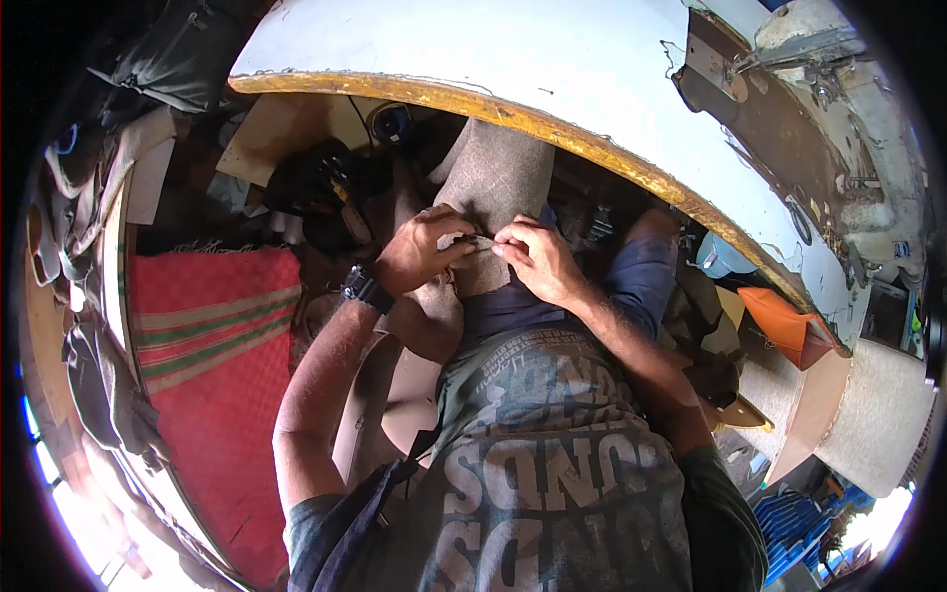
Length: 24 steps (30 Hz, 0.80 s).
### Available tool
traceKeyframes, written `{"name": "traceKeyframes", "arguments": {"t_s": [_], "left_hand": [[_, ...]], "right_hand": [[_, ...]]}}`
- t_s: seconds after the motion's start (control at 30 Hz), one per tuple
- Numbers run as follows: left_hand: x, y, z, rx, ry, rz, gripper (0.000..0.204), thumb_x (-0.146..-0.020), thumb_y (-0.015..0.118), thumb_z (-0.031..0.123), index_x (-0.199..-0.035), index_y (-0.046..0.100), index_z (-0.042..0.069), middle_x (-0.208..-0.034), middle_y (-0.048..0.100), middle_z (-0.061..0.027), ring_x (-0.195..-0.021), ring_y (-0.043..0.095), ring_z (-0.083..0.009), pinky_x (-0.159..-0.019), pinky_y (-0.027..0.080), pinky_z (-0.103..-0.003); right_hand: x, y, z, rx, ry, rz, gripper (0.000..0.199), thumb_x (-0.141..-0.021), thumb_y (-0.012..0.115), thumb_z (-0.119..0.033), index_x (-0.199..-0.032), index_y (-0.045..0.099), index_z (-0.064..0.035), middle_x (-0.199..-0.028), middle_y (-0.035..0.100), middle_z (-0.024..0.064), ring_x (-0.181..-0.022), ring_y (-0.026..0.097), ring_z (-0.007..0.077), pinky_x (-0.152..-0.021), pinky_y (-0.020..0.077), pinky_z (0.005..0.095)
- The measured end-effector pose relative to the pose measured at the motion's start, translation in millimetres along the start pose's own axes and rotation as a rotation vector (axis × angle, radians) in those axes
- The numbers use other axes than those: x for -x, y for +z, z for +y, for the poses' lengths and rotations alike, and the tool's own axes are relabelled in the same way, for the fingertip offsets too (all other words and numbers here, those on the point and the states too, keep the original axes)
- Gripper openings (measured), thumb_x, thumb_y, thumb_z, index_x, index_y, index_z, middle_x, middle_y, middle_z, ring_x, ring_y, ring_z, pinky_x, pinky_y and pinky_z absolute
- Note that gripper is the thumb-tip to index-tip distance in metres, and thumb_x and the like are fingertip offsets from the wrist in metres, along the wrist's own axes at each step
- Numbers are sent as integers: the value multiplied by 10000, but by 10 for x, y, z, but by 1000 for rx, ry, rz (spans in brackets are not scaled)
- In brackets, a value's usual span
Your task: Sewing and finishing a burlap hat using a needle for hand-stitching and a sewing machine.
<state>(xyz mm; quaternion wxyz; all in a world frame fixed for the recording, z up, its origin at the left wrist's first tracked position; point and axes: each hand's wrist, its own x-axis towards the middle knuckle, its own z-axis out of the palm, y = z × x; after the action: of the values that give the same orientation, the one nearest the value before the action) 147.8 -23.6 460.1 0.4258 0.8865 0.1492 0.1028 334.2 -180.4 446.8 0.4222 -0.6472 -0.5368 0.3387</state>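
A grey-brown length of heavy fabric [496, 168] lies over my lap and runs up under the table edge. Both hands meet at its near part, a short gap apart. My left hand [422, 253], with a dark watch [367, 289] at the wrist, has its fingers bent and closed on a fold of the fabric. My right hand [543, 260] pinches the same fold from the other side, thumb against forefinger. A light, ragged edge shows between the fingertips. Whether a small tool or thread is there too, I cannot make out.
A white table [493, 44] with a worn yellow wooden edge arches across the far side. What looks like a sewing machine [838, 109] stands on its right. Red striped cloth [212, 395] lies at left. An orange piece [784, 326] and beige material [878, 414] are at right.
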Motion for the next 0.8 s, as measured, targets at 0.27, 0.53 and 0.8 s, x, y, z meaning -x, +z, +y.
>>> {"name": "traceKeyframes", "arguments": {"t_s": [0.27, 0.53, 0.8], "left_hand": [[141, 66, -32, 516, -293, 99, 131, -1032, 618, 167, -1048, 587, 41, -934, 558, 5, -920, 510, -83, -840, 453, -270], [199, -33, 95, 585, -328, 197, 119, -1031, 610, 138, -1059, 565, 31, -976, 567, -11, -949, 517, -100, -883, 446, -267], [144, -26, 208, 543, -199, 262, 213, -1007, 630, 90, -1205, 645, 14, -1014, 642, -38, -947, 585, -123, -867, 482, -285]], "right_hand": [[14, 38, -167, -131, 61, 118, 283, -927, 729, -140, -1126, 565, -22, -850, 655, 119, -763, 675, 232, -685, 552, 362], [12, 101, -443, -179, 116, 52, 255, -931, 745, -173, -1051, 623, 16, -873, 704, 91, -744, 660, 125, -688, 546, 274], [-17, 72, -375, 57, -206, 235, 101, -923, 692, -42, -1009, 673, 8, -854, 686, 139, -704, 665, 172, -658, 528, 303]]}}
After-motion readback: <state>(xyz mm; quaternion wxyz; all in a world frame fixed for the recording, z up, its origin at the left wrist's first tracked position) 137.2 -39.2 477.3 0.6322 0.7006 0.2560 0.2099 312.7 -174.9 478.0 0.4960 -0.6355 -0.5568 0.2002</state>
